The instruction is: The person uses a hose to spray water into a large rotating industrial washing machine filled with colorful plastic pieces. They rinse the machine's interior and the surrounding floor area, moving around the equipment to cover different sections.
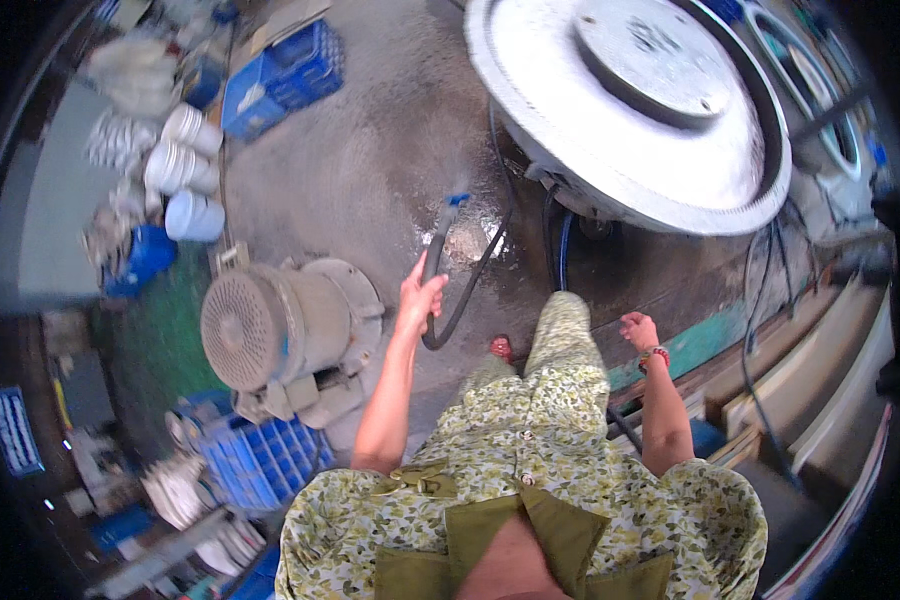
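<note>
My left hand [422, 298] is wrapped round a black hose [433, 262], close to its front end. A blue valve [457, 200] sits at the hose's tip, with a faint spray of water just beyond it. Below my hand the hose bends in a loop and runs back up toward the big machine. My right hand [641, 331], with a red beaded bracelet [654, 355] at the wrist, hangs beside my leg. Its fingers are loosely curled, and nothing shows in them. A wet, shining patch [470, 243] lies on the floor by the hose.
A large round white machine [530, 90] stands ahead on the right, with cables under it. Left of me is a beige motor-like unit [290, 325]. White buckets [182, 165] and blue crates [282, 80] line the left; pale curved panels [820, 370] lean at right.
</note>
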Tool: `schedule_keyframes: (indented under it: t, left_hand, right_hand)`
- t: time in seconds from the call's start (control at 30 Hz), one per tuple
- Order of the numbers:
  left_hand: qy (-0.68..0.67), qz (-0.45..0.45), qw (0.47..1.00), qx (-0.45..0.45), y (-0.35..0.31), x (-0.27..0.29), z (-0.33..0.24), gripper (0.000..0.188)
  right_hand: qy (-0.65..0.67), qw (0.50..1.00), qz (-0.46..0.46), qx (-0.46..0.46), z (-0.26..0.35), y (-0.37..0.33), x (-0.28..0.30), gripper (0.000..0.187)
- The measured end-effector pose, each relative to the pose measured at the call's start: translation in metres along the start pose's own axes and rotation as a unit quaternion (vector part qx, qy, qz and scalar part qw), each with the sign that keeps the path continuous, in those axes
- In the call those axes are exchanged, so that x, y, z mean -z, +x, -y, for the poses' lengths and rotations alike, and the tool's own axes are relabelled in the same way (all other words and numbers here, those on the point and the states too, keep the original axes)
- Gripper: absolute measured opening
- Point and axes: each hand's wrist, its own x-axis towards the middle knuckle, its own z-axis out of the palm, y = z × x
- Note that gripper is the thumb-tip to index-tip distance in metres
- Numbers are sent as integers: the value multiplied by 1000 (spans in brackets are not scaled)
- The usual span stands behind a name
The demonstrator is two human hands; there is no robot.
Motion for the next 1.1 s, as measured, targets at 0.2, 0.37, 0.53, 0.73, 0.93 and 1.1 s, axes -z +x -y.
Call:
schedule_keyframes:
  t: [0.2,0.37,0.53,0.73,0.93,1.1]
  left_hand:
    - [-151,63,986,-17,-6,29,-95,72]
    - [-272,82,958,-27,49,41,-135,67]
    - [-325,90,941,19,132,66,-179,39]
    - [-326,45,942,63,252,104,-221,26]
    - [-183,-19,982,52,340,134,-240,16]
    - [-102,25,992,62,422,161,-255,9]
  right_hand:
    - [-325,908,66,256,143,17,-102,44]
    - [-403,814,200,369,266,9,-217,76]
    - [-416,765,353,343,291,82,-281,53]
    - [-368,829,378,183,380,111,-279,47]
    - [-401,858,228,224,425,132,-276,41]
    - [-380,892,103,222,456,147,-311,29]
